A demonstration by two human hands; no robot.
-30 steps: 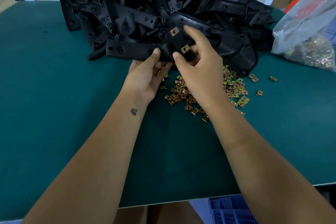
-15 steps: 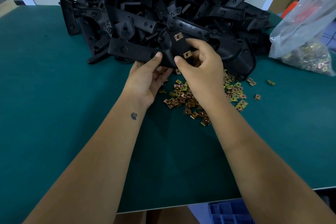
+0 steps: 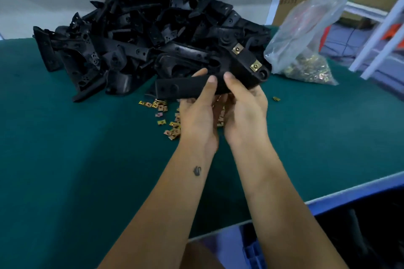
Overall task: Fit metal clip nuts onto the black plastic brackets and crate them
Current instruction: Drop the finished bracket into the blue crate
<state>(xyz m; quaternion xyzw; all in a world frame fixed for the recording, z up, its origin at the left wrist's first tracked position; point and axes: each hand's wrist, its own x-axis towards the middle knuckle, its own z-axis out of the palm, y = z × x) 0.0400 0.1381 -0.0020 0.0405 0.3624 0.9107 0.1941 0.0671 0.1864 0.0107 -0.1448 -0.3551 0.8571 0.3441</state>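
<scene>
bracket (image 3: 218,81) now lifted clear of the pile (image 3: 142,35) and swung right; it is gripped by left hand (image 3: 196,111) and right hand (image 3: 244,107). two clip nuts (image 3: 237,48) seen fitted, so crating into blue crate (image 3: 251,247) is judged next.

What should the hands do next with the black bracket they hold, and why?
Probably carry the bracket down to the blue crate at the table edge. Both clip nuts already sit on its raised arm, and the left hand and right hand both grip it.
</scene>
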